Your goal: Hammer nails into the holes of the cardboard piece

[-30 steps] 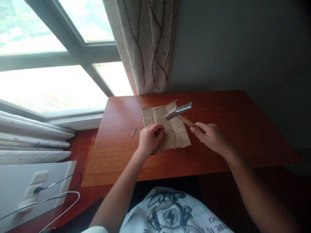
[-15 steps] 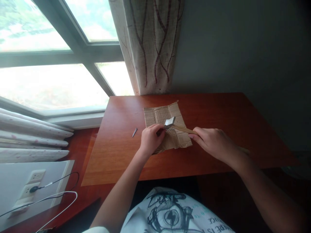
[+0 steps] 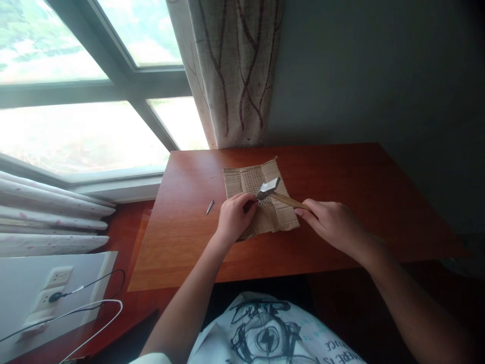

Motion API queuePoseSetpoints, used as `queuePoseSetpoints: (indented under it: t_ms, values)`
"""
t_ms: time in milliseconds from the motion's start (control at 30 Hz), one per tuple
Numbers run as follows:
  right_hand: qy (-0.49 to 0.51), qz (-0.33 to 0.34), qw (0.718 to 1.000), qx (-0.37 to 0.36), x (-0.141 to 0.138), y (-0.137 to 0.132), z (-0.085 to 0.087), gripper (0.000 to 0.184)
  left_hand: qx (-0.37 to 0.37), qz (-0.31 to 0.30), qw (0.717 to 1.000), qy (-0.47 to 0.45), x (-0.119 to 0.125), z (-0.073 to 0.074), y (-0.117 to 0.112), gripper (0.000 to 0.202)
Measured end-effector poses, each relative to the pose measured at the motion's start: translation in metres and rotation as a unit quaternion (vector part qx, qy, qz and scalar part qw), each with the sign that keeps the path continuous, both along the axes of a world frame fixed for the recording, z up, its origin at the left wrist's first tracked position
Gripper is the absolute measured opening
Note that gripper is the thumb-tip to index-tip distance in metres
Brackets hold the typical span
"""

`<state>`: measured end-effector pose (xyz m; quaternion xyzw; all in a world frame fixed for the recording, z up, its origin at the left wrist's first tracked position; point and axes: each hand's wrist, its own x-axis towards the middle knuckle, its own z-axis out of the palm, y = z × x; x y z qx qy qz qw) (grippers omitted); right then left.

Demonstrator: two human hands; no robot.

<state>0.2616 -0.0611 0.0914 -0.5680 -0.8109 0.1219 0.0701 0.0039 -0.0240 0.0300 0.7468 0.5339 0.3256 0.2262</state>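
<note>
Wooden desk (image 3: 341, 177): right hand (image 3: 333, 222) grips hammer (image 3: 278, 194), left hand (image 3: 233, 217) pinches nail on cardboard (image 3: 278, 215)

Hammer (image 3: 278, 193): dull grey metal head, pale wooden handle. Cardboard (image 3: 261, 202): matt brown, ribbed, hole-pricked. Table (image 3: 341, 167): glossy reddish wood was noted. Nail (image 3: 209, 207): dark metal.

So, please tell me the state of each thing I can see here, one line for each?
hammer: gripped by its wooden handle, head low over the cardboard.
right hand: closed around the hammer handle.
left hand: resting on the cardboard, fingertips pinched beside the hammer head; what they pinch is too small to tell.
cardboard: lying flat on the table, creased, full of small holes.
loose nail: lying on its side, untouched.
table: bearing everything.
</note>
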Motion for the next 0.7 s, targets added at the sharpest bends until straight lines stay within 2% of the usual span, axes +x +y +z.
queuePoseSetpoints:
  t_ms: [133, 233, 333, 467, 700]
  values:
    - [0.031, -0.011, 0.999, 0.003, 0.004, -0.002, 0.0, 0.041, 0.006, -0.012, 1.0, 0.008, -0.004, 0.007, -0.005, 0.013]
    - [0.046, -0.024, 0.999, -0.002, 0.006, -0.004, 0.0, 0.041, 0.039, -0.022, 0.998, 0.053, -0.006, 0.009, -0.008, 0.019]
    - [0.048, -0.029, 0.998, -0.006, 0.006, -0.004, 0.0, 0.04, 0.06, -0.063, 0.99, 0.115, -0.006, 0.009, -0.01, 0.028]
    - [0.052, -0.026, 0.998, -0.015, 0.004, -0.004, -0.002, 0.04, 0.054, -0.068, 0.982, 0.17, -0.008, 0.007, -0.012, 0.044]
    - [0.041, -0.016, 0.999, -0.023, -0.001, -0.004, 0.001, 0.039, 0.049, -0.062, 0.982, 0.173, -0.011, -0.003, -0.013, 0.053]
